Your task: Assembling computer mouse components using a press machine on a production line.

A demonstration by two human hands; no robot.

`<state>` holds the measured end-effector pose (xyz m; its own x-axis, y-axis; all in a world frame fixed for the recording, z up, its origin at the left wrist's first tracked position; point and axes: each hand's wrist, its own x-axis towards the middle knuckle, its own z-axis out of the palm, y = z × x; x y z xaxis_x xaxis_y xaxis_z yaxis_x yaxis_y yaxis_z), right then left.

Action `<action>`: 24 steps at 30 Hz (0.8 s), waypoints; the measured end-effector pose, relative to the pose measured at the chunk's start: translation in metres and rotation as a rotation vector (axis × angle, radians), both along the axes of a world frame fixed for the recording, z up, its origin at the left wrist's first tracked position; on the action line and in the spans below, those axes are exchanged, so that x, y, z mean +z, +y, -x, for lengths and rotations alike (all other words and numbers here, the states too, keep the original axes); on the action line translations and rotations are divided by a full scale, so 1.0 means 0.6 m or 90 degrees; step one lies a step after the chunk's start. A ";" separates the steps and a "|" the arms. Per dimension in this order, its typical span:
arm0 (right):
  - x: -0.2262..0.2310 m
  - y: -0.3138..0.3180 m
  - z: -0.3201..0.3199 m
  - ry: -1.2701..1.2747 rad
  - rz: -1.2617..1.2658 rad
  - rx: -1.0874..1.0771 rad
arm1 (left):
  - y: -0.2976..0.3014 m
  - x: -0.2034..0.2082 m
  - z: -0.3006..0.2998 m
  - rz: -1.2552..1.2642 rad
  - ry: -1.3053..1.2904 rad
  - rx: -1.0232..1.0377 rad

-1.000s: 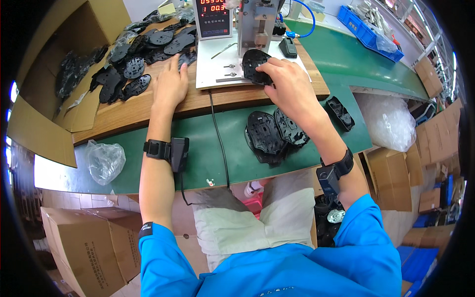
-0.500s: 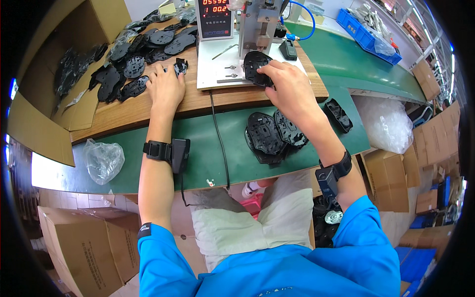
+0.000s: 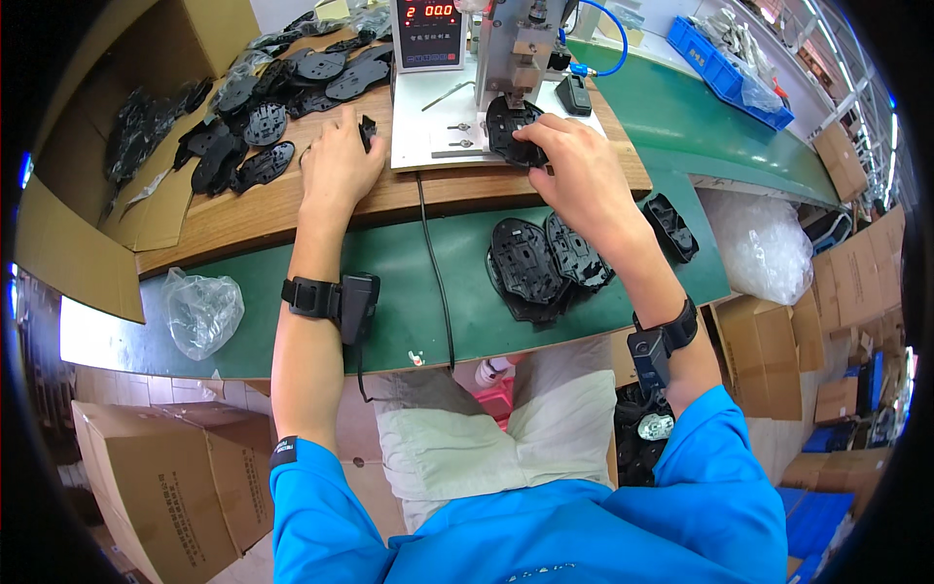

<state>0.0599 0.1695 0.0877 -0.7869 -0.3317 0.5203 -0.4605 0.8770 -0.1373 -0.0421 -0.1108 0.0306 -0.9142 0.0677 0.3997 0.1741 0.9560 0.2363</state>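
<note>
My right hand (image 3: 584, 175) pinches the lower right edge of a black oval plastic shell (image 3: 503, 127). The shell rests tilted on the white base plate (image 3: 413, 127), under the metal head of a bench press (image 3: 525, 68). On the wooden board, my left hand (image 3: 337, 167) is curled over a black plastic part (image 3: 367, 133); most of that part is hidden by the fingers. Left of this hand lies a loose heap of similar black shells (image 3: 265, 125). Several more shells (image 3: 525, 261) are stacked on the green table below my right wrist.
A digital control box (image 3: 429, 34) stands behind the plate. A black cable (image 3: 431, 253) runs down over the table edge. There is a clear plastic bag (image 3: 202, 313) at left, a black tray-like part (image 3: 671, 228) at right, and a blue crate (image 3: 725, 73) far right. An open carton (image 3: 78, 248) flanks the board.
The shell in my right hand has shifted slightly right and in under the press head. My left hand has drawn a little right, away from the heap, with its part. The control box's display has changed.
</note>
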 end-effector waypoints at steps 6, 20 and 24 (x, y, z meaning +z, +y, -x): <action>-0.002 0.000 0.002 0.011 0.001 0.008 | 0.003 0.033 0.002 -0.153 0.018 0.009; 0.002 -0.002 -0.001 0.003 -0.019 -0.002 | 0.011 0.039 -0.011 -0.133 0.305 -0.102; 0.005 -0.003 -0.001 -0.007 -0.022 -0.008 | 0.019 0.039 -0.012 -0.194 0.273 -0.118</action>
